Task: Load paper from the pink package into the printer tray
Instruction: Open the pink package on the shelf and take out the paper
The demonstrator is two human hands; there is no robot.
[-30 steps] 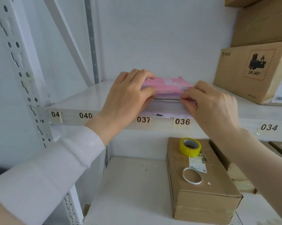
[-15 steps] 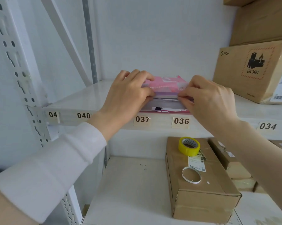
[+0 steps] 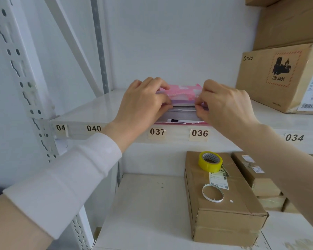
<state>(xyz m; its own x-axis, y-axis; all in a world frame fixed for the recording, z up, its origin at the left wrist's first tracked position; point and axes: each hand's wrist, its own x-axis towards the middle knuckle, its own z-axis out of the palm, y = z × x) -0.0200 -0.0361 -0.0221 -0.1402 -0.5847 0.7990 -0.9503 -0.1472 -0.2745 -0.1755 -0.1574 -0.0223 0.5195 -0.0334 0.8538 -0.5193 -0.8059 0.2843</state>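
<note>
A pink package [image 3: 181, 92] of paper lies on the upper white shelf [image 3: 90, 112], above the labels 037 and 036. Its front wrapper is torn open and white sheets [image 3: 183, 115] show in the gap. My left hand [image 3: 143, 103] grips the package's left end, fingers curled over the top. My right hand [image 3: 226, 107] pinches the wrapper's edge at the right end. Both hands hide the package's sides. No printer or tray is in view.
Large cardboard boxes [image 3: 282, 78] are stacked on the upper shelf at the right. On the lower shelf a brown carton [image 3: 222, 213] carries a yellow tape roll [image 3: 210, 161] and a thin clear ring [image 3: 213, 193]. Smaller boxes [image 3: 253, 174] lie behind it. A perforated steel upright [image 3: 20, 69] stands at the left.
Both hands have shifted slightly back along the package and lifted the pink wrapper's upper flap, so the gap showing the white sheets has widened. The package itself stays on the shelf.
</note>
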